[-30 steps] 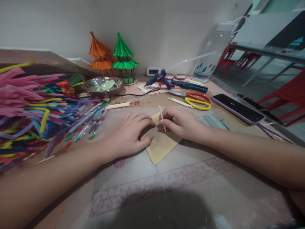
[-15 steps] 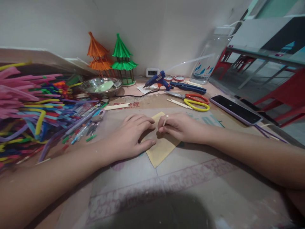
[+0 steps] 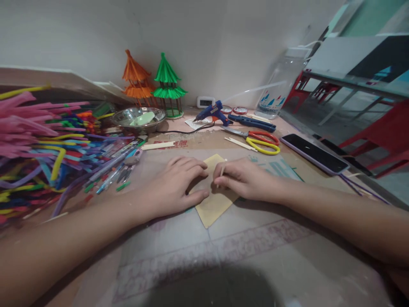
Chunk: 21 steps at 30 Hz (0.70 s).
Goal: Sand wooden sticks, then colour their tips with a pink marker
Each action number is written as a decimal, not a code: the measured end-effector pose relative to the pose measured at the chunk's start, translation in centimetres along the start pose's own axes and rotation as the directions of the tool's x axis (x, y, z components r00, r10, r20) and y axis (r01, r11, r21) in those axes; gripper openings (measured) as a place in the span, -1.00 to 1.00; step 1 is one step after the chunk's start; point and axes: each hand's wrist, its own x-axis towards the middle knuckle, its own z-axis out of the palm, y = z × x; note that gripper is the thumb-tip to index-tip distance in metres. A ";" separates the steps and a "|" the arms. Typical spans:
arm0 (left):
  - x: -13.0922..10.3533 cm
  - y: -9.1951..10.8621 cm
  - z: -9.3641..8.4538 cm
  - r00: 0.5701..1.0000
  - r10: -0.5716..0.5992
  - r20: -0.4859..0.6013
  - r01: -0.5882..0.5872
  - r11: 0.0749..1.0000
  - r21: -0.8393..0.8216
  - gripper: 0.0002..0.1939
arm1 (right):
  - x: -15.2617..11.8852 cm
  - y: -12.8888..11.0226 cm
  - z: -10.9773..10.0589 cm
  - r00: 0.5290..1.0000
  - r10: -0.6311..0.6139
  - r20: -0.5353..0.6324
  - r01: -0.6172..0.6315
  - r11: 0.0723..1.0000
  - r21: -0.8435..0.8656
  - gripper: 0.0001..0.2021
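A yellow square sheet lies turned like a diamond on the covered work surface. My left hand rests flat over its left edge, thumb and fingers apart, holding nothing. Over the sheet's right part, my right hand pinches a short thin pale stick between thumb and fingers. The stick stands nearly upright, and its lower tip is close to the sheet; whether it touches cannot be told.
Behind the hands are scissors, a blue glue gun, a metal bowl and orange and green pagoda models. Pipe cleaners pile up at left; a phone lies at right.
The stick in my right hand is more upright, and its lower end now shows below the fingers. My left hand stays on the sheet. The view has shifted slightly.
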 end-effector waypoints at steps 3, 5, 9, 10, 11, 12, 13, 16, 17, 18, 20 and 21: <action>0.0 0.0 0.0 1.000 0.011 0.004 -0.011 1.000 0.006 -0.65 | 0.1 0.0 0.2 0.999 -0.046 -0.027 0.045 0.998 -0.040 -0.82; 0.0 -0.1 0.0 1.000 0.002 0.006 -0.003 1.000 0.012 -0.64 | 0.2 0.0 0.3 0.999 -0.016 -0.032 0.013 0.996 -0.089 -0.83; 0.1 0.0 0.0 0.999 0.030 0.016 -0.030 1.000 0.002 -0.69 | 0.3 -0.1 0.4 1.000 -0.030 0.009 0.030 0.999 -0.045 -0.80; 0.1 0.0 0.0 0.999 0.028 0.017 -0.028 1.000 0.000 -0.69 | 0.3 0.0 0.4 0.999 -0.038 0.005 0.038 0.998 -0.049 -0.81; 0.1 0.0 0.0 1.000 0.020 0.015 -0.020 1.000 0.001 -0.68 | 0.3 0.0 0.3 0.999 -0.039 -0.004 0.038 0.997 -0.067 -0.82; 0.0 0.0 0.0 1.000 0.006 0.011 -0.007 1.000 0.003 -0.66 | 0.3 0.0 0.3 0.999 -0.033 -0.013 0.032 0.995 -0.091 -0.82; 0.0 0.0 -0.1 1.000 -0.006 0.009 0.006 1.000 0.006 -0.64 | 0.2 0.0 0.3 1.000 -0.021 -0.021 0.018 0.993 -0.113 -0.82; -0.1 0.1 -0.1 1.000 -0.011 0.014 0.011 1.000 0.007 -0.65 | -0.1 -0.4 0.4 1.000 0.018 -0.025 -0.020 0.996 -0.090 -0.79; -0.1 0.1 -0.1 1.000 -0.003 0.015 0.003 1.000 0.003 -0.67 | -0.2 -0.5 0.5 0.999 0.021 -0.031 -0.023 0.998 -0.053 -0.79; -0.1 0.1 -0.1 1.000 0.006 0.014 -0.006 1.000 -0.003 -0.70 | -0.3 -0.6 0.7 0.999 0.018 -0.049 -0.018 1.000 -0.013 -0.81; 0.0 0.2 -0.1 1.000 0.013 0.008 -0.013 1.000 -0.013 -0.71 | -0.4 -0.7 0.9 0.995 0.005 -0.104 0.001 0.998 0.062 -0.86; 0.0 0.2 -0.1 1.000 0.011 0.007 -0.011 1.000 -0.012 -0.70 | -0.4 -0.6 0.9 0.991 0.013 -0.131 0.001 0.995 0.101 -0.89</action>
